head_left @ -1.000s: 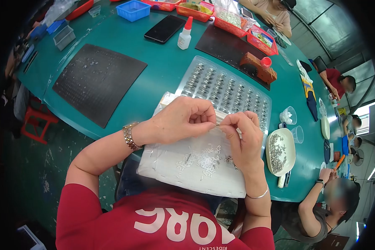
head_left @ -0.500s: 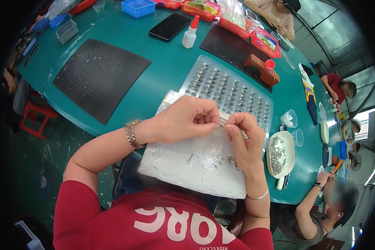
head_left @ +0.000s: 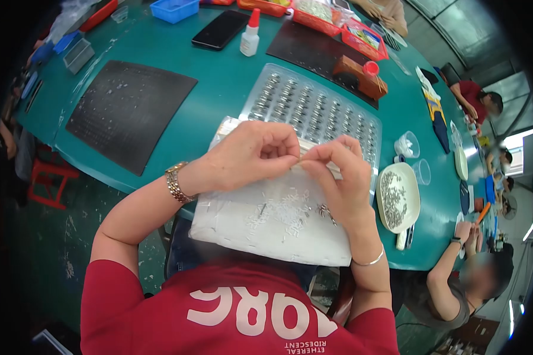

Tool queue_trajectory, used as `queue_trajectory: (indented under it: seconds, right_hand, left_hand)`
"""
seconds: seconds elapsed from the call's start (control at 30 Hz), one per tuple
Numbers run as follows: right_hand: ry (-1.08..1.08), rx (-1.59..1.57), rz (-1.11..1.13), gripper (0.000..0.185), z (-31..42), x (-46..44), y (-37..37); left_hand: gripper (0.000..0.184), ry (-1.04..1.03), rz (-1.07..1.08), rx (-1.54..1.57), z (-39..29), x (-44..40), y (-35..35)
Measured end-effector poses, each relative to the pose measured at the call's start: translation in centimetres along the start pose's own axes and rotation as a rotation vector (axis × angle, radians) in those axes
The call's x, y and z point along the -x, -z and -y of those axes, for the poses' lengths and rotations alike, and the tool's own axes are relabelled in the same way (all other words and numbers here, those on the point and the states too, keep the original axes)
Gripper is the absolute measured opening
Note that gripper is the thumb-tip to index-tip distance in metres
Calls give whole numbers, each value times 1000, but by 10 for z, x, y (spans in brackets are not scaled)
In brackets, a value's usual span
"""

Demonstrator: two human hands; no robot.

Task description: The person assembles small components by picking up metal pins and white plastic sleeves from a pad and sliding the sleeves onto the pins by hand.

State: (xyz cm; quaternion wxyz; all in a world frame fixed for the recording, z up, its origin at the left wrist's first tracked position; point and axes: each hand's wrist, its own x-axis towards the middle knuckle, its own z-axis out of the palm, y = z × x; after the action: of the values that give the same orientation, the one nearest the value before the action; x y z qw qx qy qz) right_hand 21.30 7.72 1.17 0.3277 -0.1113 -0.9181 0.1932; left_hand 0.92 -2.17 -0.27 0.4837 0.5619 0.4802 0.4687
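Above the top part of a white padded board (head_left: 219, 222), my left hand (head_left: 251, 155) and my right hand (head_left: 340, 177) meet with their fingertips pinched close together. Whatever sits between the fingertips is too small to make out. Small white tube-like pieces (head_left: 287, 216) are scattered on the board below my hands, and a few dark metallic pieces (head_left: 326, 213) lie beside my right wrist. Behind my hands is a clear tray (head_left: 311, 103) with rows of small metallic parts. A cream dish (head_left: 398, 198) of tiny metallic pieces stands to the right.
Two dark mats (head_left: 133, 112) lie on the green table (head_left: 189, 127). A glue bottle (head_left: 250, 41), a phone (head_left: 220, 29), a wooden block (head_left: 361, 77), red baskets (head_left: 364, 40) and clear cups (head_left: 407, 145) stand around. A co-worker (head_left: 450, 284) sits at the right.
The view has shifted, so the table objects appear higher and slightly left. My hands' fingertips now look closer together; both hands remain pinched over the board.
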Motion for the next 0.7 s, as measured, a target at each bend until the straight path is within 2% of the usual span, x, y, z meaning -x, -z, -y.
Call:
queue_trajectory:
  seconds: [0.13, 0.23, 0.27, 0.37, 0.4, 0.5, 0.7]
  right_hand:
    - [-554, -648, 26, 11, 9, -5, 27]
    - [-540, -555, 158, 10, 17, -4, 54]
    - [-433, -427, 192, 8, 20, 0, 58]
    - [-491, -330, 379, 8, 32, 7, 65]
    - [-559, -313, 394, 7, 35, 12, 63]
    - [-247, -164, 326, 9, 28, 25, 48]
    - [-197, 11, 418, 11, 32, 25, 39]
  left_hand:
    - [5, -1, 13, -7, -1, 0, 0]
    - [6, 14, 9, -30, -2, 0, 0]
    - [7, 14, 8, -29, -2, 0, -1]
    - [8, 12, 5, -32, -2, 0, -2]
    - [8, 7, 5, -38, -2, 0, -1]
    - [7, -5, 6, -46, -2, 1, -2]
    - [6, -14, 14, -33, 0, 1, -1]
